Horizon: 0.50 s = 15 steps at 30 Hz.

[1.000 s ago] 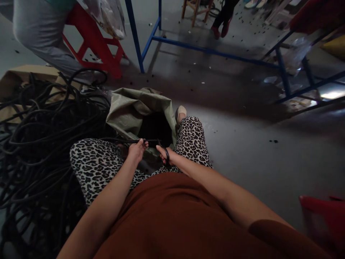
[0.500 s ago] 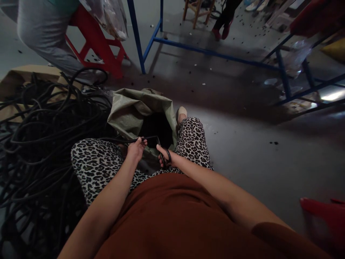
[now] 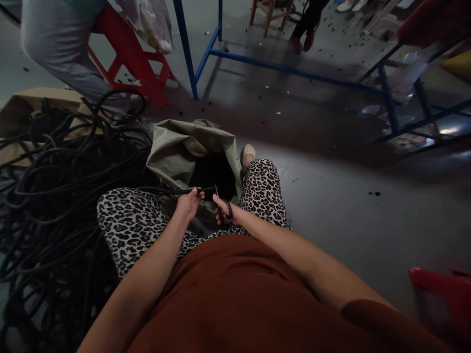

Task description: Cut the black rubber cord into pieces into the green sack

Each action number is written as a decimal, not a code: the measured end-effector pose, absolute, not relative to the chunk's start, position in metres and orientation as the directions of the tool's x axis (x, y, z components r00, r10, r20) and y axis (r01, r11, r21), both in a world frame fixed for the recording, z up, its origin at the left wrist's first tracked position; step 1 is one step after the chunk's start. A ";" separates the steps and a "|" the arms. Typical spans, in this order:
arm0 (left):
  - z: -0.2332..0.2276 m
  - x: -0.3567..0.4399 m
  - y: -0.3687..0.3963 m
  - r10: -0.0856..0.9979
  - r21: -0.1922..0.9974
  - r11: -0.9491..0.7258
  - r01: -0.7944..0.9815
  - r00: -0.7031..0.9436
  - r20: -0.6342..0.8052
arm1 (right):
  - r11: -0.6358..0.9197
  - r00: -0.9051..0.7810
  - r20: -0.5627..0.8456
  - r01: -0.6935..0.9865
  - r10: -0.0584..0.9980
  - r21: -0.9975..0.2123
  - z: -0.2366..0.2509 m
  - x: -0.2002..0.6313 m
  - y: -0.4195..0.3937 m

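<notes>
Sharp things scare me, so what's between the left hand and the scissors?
In the head view, a short stretch of black cord sticks out from the left hand towards the scissors.

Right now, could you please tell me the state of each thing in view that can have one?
Left hand: closed on black cord
Right hand: gripping scissors
Black cord: seems to reach the scissors
Scissors: held; open or shut, too small to tell
Sack: mouth open
Cord pile: tangled
Cardboard box: open on top
Red stool: upright

No text, label, brand, number or sign can be read anywhere here.
</notes>
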<state>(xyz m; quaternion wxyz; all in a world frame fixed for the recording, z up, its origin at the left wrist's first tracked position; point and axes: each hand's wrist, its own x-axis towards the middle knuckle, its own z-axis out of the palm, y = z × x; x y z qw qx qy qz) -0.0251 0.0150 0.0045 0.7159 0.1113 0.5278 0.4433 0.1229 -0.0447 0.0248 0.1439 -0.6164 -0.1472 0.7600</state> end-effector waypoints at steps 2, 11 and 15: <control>0.005 -0.025 0.014 0.748 0.627 0.591 -0.508 0.054 -0.662 | -0.909 -0.186 -0.890 -0.057 0.416 -0.412 0.024 0.122 -0.045; 0.008 -0.025 0.015 0.713 0.604 0.619 -0.503 0.037 -0.700 | -0.864 -0.103 -0.861 -0.132 0.499 -0.485 0.018 0.120 -0.047; 0.007 -0.026 0.018 0.699 0.608 0.594 -0.527 -0.035 -0.714 | -0.859 -0.069 -0.861 -0.146 0.504 -0.491 0.014 0.120 -0.047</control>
